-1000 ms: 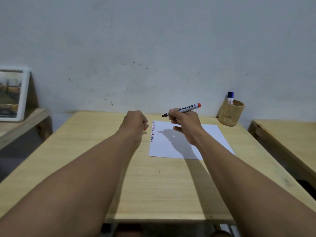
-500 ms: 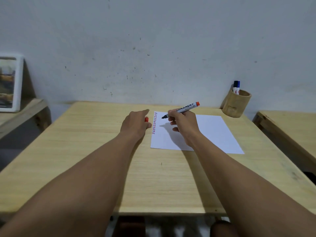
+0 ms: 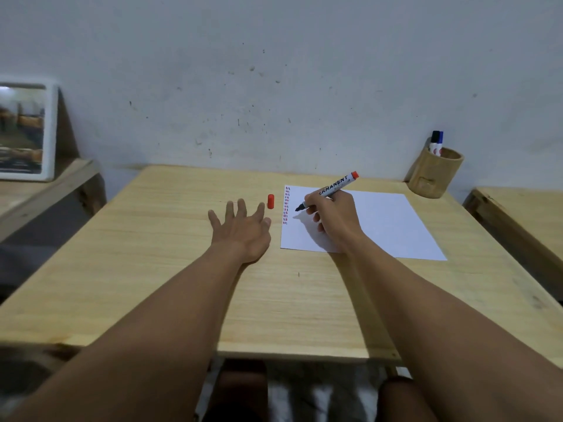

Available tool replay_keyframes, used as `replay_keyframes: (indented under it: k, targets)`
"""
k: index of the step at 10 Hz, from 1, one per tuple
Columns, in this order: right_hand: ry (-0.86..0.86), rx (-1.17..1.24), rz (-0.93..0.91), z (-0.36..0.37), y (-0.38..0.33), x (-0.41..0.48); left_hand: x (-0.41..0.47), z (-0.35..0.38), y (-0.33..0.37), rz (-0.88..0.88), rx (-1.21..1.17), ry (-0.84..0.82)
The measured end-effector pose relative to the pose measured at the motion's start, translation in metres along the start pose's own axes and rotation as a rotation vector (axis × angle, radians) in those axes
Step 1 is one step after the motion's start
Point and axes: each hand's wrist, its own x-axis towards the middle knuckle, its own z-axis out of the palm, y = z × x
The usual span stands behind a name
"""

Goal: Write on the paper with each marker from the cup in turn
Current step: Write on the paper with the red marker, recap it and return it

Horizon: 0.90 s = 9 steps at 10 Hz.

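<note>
My right hand (image 3: 335, 220) grips an uncapped permanent marker (image 3: 332, 190) with a red end, its dark tip just above the white paper (image 3: 387, 226) near the left edge. A column of small red and dark marks (image 3: 286, 205) runs down that edge. The red cap (image 3: 270, 201) stands upright on the wooden table (image 3: 170, 239), just left of the paper. My left hand (image 3: 240, 229) lies flat and open on the table, fingers spread, fingertips close to the cap. A bamboo cup (image 3: 434, 173) at the back right holds two markers (image 3: 436, 143), one black-capped and one blue-capped.
A grey wall rises behind the table. A framed picture (image 3: 26, 132) leans on a low wooden bench at the left. Another wooden surface (image 3: 524, 214) stands at the right, separated by a gap. My knees show below the table's front edge.
My left hand, a fist a second ago, set the red cap down on the table and opened flat. My right hand lowered the marker tip to the paper.
</note>
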Motion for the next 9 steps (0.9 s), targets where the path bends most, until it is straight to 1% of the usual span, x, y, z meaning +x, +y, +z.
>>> replay_keyframes:
  k: [1,3,5,7,9]
  targets:
    - [-0.035,-0.087,-0.047,0.006,0.000,-0.003,-0.004,0.000,-0.002,0.003,-0.002,0.006]
    - [0.005,-0.219,-0.080,0.018,0.008,-0.012,-0.005,0.003,-0.002,0.008,0.019,0.033]
    - [0.003,-0.339,-0.118,0.022,0.010,-0.014,-0.004,0.006,-0.001,-0.004,0.033,0.029]
    - [-0.003,-0.399,-0.139,0.024,0.011,-0.014,-0.004,0.005,-0.002,-0.001,0.035,0.040]
    - [-0.019,-0.400,-0.128,0.024,0.011,-0.014,-0.005,0.005,-0.002,0.004,0.016,0.039]
